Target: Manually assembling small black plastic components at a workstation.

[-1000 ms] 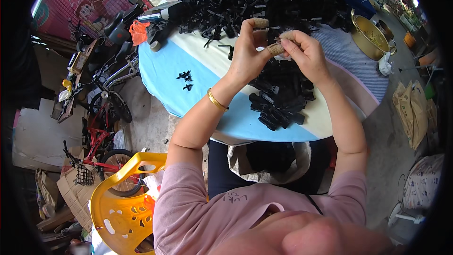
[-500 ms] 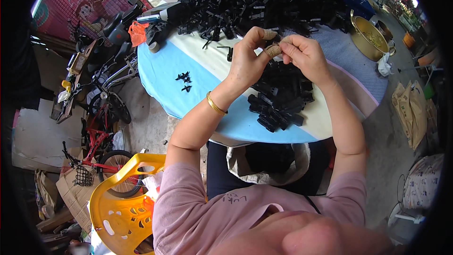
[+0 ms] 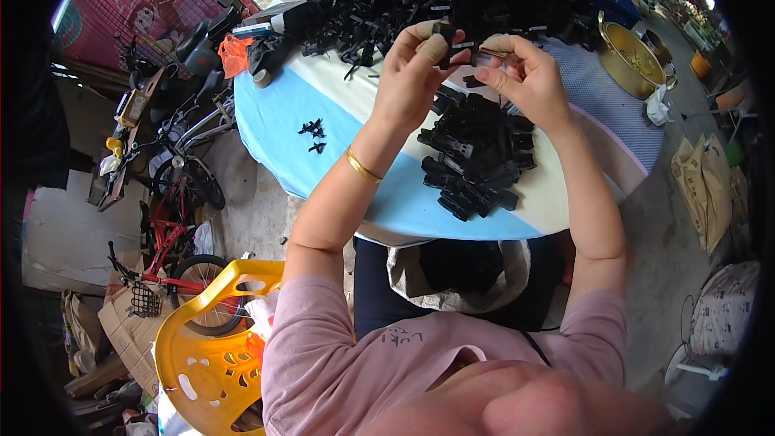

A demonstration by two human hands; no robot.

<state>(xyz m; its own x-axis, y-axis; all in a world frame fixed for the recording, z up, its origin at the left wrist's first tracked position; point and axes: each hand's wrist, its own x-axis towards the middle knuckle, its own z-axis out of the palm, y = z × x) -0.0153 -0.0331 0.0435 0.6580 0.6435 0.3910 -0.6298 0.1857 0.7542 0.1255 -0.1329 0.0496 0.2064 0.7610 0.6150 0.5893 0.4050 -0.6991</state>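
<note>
My left hand (image 3: pixel 408 81) is closed on a small black plastic part (image 3: pixel 442 35), pinched between thumb and fingers. Tan wrappings cover some of its fingertips, and a gold bangle circles the wrist. Just to its right, my right hand (image 3: pixel 529 85) pinches a small thin dark piece (image 3: pixel 489 53), too small to make out exactly; a tan wrapping is on its forefinger too. Both hands are raised above the table (image 3: pixel 323 194), between a large heap of black plastic parts (image 3: pixel 452 0) behind and a smaller pile of black parts (image 3: pixel 472 161) nearer me.
A few tiny black pieces (image 3: pixel 313 133) lie on the cloth at left. An orange-red bag (image 3: pixel 235 56) sits at the table's left edge, a brass-coloured pot (image 3: pixel 617 73) beyond its right. A pale sack (image 3: pixel 404 282) is at my lap; a yellow chair (image 3: pixel 182 347) stands left.
My hands have moved apart from their close-together hold. The left hand has shifted slightly left and up, and the black part in it now shows. My right hand's fingers have opened out somewhat.
</note>
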